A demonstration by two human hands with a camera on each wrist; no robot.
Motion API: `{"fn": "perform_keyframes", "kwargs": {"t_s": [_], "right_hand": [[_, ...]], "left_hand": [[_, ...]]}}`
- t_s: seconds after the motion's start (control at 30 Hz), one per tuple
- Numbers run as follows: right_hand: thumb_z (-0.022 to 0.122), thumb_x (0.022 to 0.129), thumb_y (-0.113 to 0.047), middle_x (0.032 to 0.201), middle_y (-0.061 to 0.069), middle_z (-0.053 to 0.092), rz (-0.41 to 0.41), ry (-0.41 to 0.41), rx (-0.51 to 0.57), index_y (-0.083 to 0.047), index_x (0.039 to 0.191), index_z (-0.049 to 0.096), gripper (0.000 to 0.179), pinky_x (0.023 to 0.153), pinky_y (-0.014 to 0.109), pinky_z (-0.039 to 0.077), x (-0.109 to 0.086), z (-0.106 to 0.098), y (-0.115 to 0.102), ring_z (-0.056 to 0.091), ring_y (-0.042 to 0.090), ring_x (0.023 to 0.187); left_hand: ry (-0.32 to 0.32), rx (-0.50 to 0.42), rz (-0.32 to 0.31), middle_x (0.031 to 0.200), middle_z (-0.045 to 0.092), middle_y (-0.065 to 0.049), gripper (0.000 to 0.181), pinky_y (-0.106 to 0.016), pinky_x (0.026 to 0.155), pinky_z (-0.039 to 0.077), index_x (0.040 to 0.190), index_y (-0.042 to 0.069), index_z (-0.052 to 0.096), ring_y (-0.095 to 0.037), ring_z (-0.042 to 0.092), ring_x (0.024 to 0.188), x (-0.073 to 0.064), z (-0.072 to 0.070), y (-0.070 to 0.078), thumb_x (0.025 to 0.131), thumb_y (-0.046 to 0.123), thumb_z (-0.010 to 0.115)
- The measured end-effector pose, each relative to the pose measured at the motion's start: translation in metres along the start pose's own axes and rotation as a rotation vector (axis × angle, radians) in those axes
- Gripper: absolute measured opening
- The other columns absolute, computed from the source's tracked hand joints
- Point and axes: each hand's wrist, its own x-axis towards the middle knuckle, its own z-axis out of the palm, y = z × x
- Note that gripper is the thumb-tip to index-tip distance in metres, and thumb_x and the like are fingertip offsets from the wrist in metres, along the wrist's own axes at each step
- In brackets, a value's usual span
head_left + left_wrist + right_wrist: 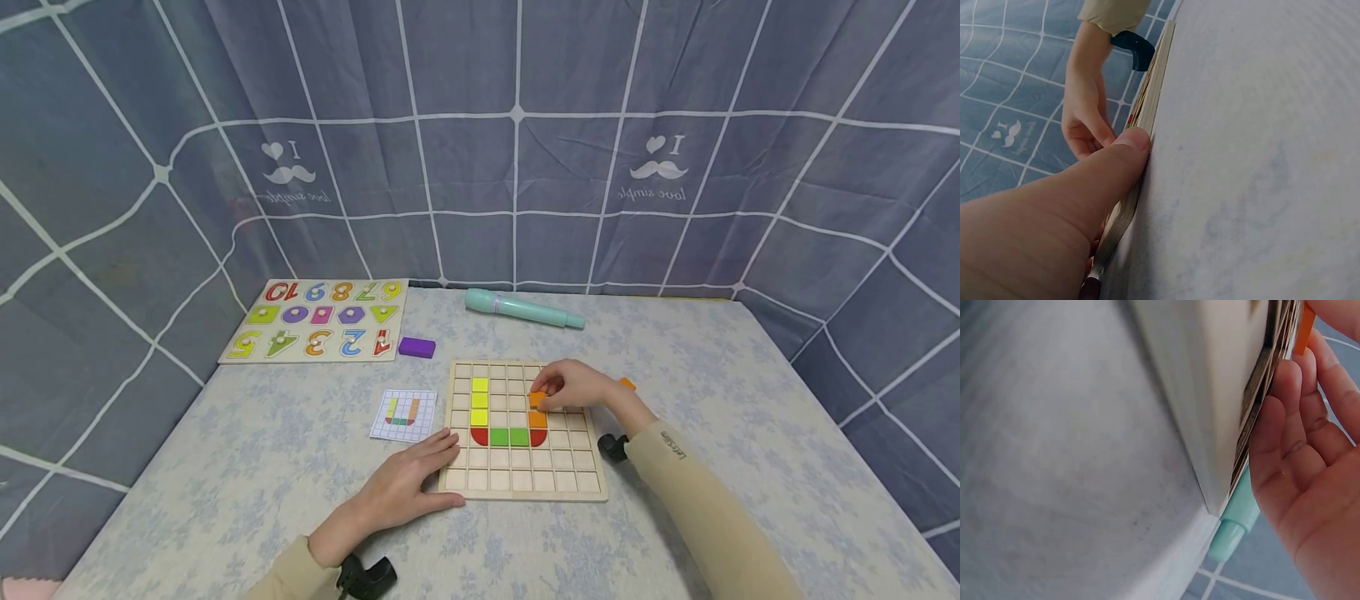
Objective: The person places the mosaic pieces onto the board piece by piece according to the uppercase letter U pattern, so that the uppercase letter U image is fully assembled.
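A wooden grid board (498, 482) lies on the table with square and rounded tiles set in a U shape. Yellow tiles (479, 400) line its left side, green tiles (509, 437) lie along the bottom between red rounded tiles (480, 437), and an orange tile (537, 420) sits at the right. Just above that one, my right hand (573, 386) pinches another orange square tile (1304, 329) between thumb and fingers. My left hand (408, 483) rests at the board's lower left corner, fingers extended over its edge and thumb against the front side (1159, 81).
Left of the board lies a pattern card (402, 415) showing a coloured U. Farther back are a number-and-shape puzzle board (307, 333), a purple block (417, 347) and a teal pen-shaped object (525, 309). Another orange piece (627, 383) shows partly behind my right wrist.
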Motion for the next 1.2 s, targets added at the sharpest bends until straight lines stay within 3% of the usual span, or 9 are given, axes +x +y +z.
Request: {"fn": "perform_keyframes", "kwargs": {"t_s": [0.87, 1.03, 1.2], "right_hand": [[0.073, 0.082, -0.018, 0.091, -0.002, 0.063, 0.033, 0.011, 0.007, -0.008, 0.104, 0.069, 0.025, 0.074, 0.03, 0.049, -0.002, 0.002, -0.004, 0.056, 0.013, 0.08], [0.069, 0.086, -0.018, 0.095, 0.002, 0.064, 0.015, 0.049, 0.055, -0.005, 0.109, 0.067, 0.026, 0.078, 0.033, 0.05, -0.008, -0.001, -0.004, 0.059, 0.016, 0.085], [0.065, 0.09, -0.019, 0.102, 0.004, 0.065, 0.038, 0.14, 0.087, -0.003, 0.113, 0.066, 0.028, 0.083, 0.036, 0.049, -0.016, -0.007, -0.006, 0.059, 0.018, 0.09]], "left_hand": [[-0.008, -0.002, -0.017, 0.142, 0.045, -0.008, 0.073, -0.042, 0.105, 0.036, 0.132, 0.003, 0.054, -0.02, 0.033, 0.135, 0.0, 0.001, 0.0, 0.082, 0.055, 0.064], [-0.01, -0.004, -0.023, 0.142, 0.045, -0.007, 0.073, -0.042, 0.105, 0.036, 0.132, 0.003, 0.054, -0.02, 0.033, 0.135, 0.0, 0.001, 0.0, 0.082, 0.056, 0.064], [-0.017, -0.002, -0.029, 0.143, 0.044, -0.007, 0.074, -0.042, 0.105, 0.035, 0.133, 0.004, 0.054, -0.02, 0.033, 0.135, 0.0, 0.0, 0.0, 0.082, 0.056, 0.063]]}}
